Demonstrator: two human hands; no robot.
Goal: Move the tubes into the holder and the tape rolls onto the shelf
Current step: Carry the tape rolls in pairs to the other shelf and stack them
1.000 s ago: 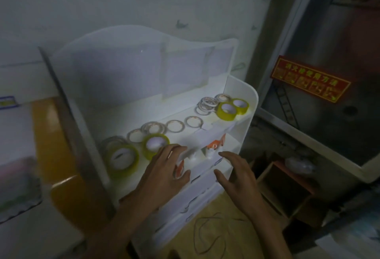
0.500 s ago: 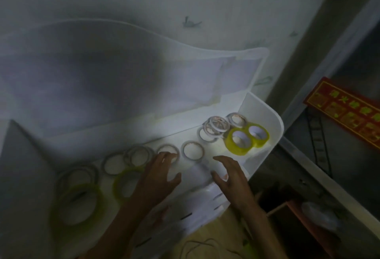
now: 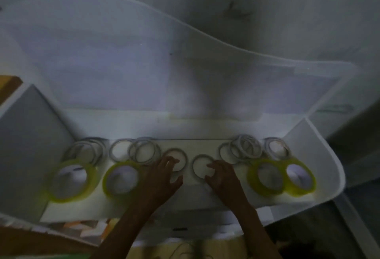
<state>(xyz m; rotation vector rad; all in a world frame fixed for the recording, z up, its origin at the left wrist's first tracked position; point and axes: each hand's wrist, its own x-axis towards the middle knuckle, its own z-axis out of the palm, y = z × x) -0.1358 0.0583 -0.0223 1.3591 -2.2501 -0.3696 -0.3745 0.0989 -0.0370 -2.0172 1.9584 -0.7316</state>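
Several tape rolls lie flat on the white shelf (image 3: 205, 133). Yellow-green rolls sit at the far left (image 3: 72, 178), left of centre (image 3: 121, 178) and as a pair at the right (image 3: 267, 176). Thin pale rolls line the back, among them one (image 3: 176, 157) under my left hand's fingertips and one (image 3: 200, 166) at my right hand's fingertips. My left hand (image 3: 160, 178) and right hand (image 3: 222, 178) rest on the shelf with fingers spread, gripping nothing. Orange-and-white tubes (image 3: 86, 228) show blurred below the shelf's front edge.
The white organiser has a tall wavy back panel (image 3: 144, 63) and raised side walls (image 3: 320, 155). A grey wall stands behind it. Brown wood surface (image 3: 8, 85) shows at the far left. The picture is dim and blurred.
The view has swung up and closer onto the shelf. Both hands have moved from the lower tube tier up to the shelf, reaching the two thin rolls in the middle.
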